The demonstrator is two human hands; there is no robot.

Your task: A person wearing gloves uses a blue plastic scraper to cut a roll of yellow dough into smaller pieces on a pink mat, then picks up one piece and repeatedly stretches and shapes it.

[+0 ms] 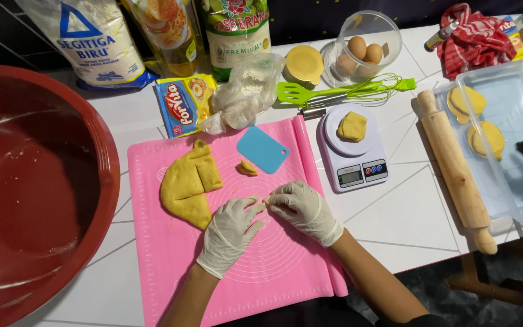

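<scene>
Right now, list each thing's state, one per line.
left hand: gloved, pinching a small dough piece
right hand: gloved, pinching the same piece
big dough: cut, on pink mat
scale: dough on it
rolling pin: lying idle
red bowl: empty, floury

You have yellow dough (186, 188) on a pink mat (164, 272) printed with white rings, a blue scraper (263, 149), a red bowl (37, 181), a red-striped cloth (476, 39).
</scene>
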